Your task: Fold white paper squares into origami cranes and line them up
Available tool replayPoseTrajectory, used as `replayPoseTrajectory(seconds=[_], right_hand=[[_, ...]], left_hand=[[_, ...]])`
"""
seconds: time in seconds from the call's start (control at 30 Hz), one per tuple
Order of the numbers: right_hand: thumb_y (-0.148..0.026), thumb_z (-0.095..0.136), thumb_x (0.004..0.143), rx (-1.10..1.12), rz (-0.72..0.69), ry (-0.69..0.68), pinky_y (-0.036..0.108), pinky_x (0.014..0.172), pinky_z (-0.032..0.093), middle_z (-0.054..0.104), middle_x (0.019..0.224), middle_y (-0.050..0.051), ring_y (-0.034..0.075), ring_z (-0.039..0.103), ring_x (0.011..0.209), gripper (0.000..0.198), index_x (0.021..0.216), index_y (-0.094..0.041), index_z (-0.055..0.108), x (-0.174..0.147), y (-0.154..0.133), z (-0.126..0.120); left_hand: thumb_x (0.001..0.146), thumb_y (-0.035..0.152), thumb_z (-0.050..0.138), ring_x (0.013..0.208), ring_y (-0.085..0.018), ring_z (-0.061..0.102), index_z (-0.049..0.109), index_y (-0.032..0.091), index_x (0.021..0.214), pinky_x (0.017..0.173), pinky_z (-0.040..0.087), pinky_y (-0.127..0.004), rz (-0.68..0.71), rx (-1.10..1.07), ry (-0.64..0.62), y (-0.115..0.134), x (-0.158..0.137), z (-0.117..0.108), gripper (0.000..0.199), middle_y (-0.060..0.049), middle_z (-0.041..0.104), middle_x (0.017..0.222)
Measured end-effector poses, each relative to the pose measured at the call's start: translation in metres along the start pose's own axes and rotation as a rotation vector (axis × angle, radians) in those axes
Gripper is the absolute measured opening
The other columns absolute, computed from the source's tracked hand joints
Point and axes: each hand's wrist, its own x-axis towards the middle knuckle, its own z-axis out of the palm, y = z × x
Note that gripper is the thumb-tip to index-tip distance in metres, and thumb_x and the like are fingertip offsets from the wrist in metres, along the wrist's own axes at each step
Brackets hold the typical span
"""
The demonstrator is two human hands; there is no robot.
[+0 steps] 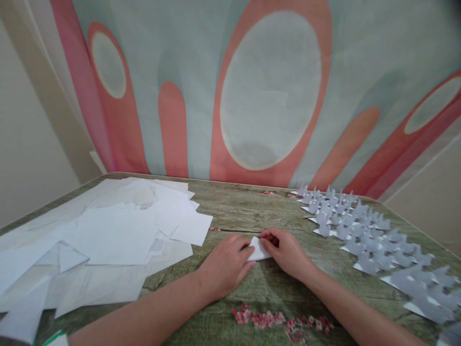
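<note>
A small piece of folded white paper (258,251) is between my two hands, just above or on the table near its middle. My left hand (230,262) grips the paper's left side, with the thumb below and the fingers curled over it. On the other side, my right hand (286,251) pinches the paper's right edge between thumb and fingertips. The paper's top comes to a blunt point, and part of it is hidden behind the fingers.
Loose white sheets (118,230) spread in an overlapping heap on the left. Rows of folded paper figures (360,226) stand along the right. The wood-patterned table (230,202) has printed pink flowers. Behind it hangs a patterned backdrop (194,120).
</note>
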Motion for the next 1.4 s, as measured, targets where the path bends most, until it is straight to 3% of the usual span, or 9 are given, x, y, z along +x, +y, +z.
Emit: replayPoseTrajectory(seconds=[0.4,1.4], right_hand=[[-0.027,0.048,0.08,-0.059,-0.029,-0.03,0.024,0.059,0.037,0.062,0.065,0.0,0.015,0.054,0.061,0.018,0.076,-0.02,0.064,-0.0018,-0.0058,-0.0041],[-0.028,0.05,0.077,-0.046,0.041,0.01,0.024,0.059,0.038,0.064,0.067,0.001,0.015,0.056,0.061,0.016,0.076,-0.02,0.063,0.001,-0.0035,0.0007]], left_hand=[[0.087,0.03,0.045,0.108,-0.021,0.047,0.054,0.019,0.113,0.095,0.036,-0.039,0.02,0.0,0.03,-0.0038,-0.0022,0.0036,0.029,-0.005,0.056,0.117],[0.087,0.033,0.045,0.107,-0.021,0.048,0.052,0.016,0.114,0.094,0.038,-0.039,0.054,0.068,0.021,-0.0026,-0.0009,0.0042,0.032,-0.007,0.056,0.117]])
